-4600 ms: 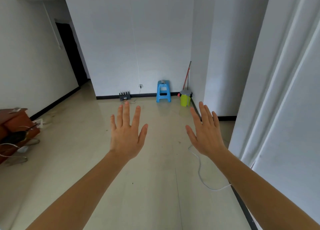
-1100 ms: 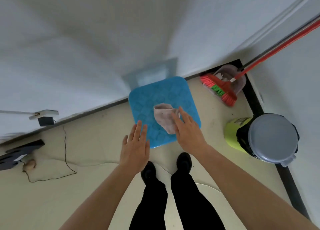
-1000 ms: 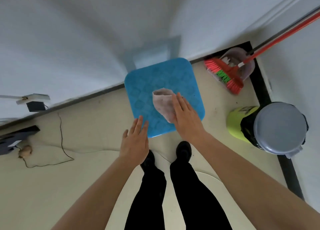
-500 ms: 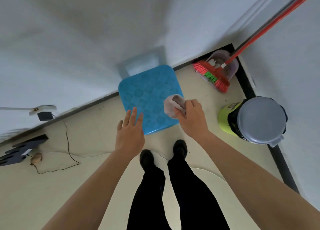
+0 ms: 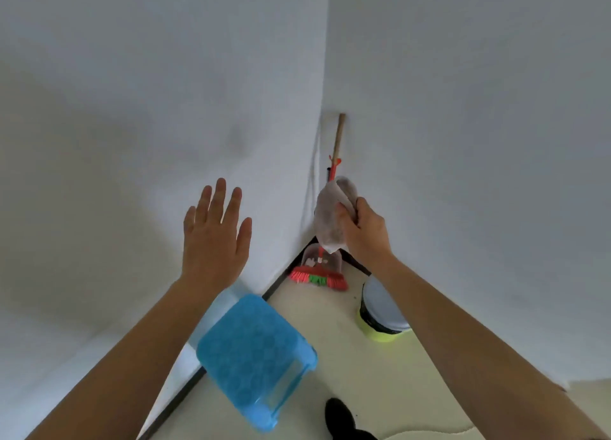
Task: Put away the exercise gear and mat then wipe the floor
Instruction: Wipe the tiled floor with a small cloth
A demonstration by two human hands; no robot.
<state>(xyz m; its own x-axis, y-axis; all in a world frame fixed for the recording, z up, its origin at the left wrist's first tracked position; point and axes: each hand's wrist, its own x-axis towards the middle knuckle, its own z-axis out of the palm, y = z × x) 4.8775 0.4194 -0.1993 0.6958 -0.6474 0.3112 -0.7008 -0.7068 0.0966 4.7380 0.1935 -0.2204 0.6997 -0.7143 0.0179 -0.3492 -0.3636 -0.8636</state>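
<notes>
White painted walls are filling most of the view, meeting in a corner at the far right of centre. On the left, the left hand [image 5: 213, 237] is hovering in the air with its back toward the camera, its fingers [image 5: 220, 201] spread wide and straight, holding and touching nothing. Below it, near the left wall, a bright blue plastic stool [image 5: 254, 357] is standing on the pale cream floor [image 5: 347, 373]; its square top has rounded corners and a moulded pattern of round shapes. A dark baseboard [image 5: 185, 390] is running along the foot of the wall beside it.

In the far corner a broom [image 5: 317, 277] is leaning upright, with red and green bristles, a red lower shaft and a wooden upper handle [image 5: 339, 138]; a clear plastic dustpan [image 5: 314, 257] is sitting just behind the bristles. In front of the broom, the right hand [image 5: 363, 231] is raised, its fingers [image 5: 362, 208] curled closed around a thin, crumpled, pale pinkish-grey cloth [image 5: 330, 218], which is hanging limp from the grip, well above the floor.

Right of the broom, partly hidden by the right forearm, a lime-green bin [image 5: 380, 324] with a grey lid and a black liner is standing on the floor. A black shoe [image 5: 340, 416] is showing at the near edge. No writing is readable anywhere.
</notes>
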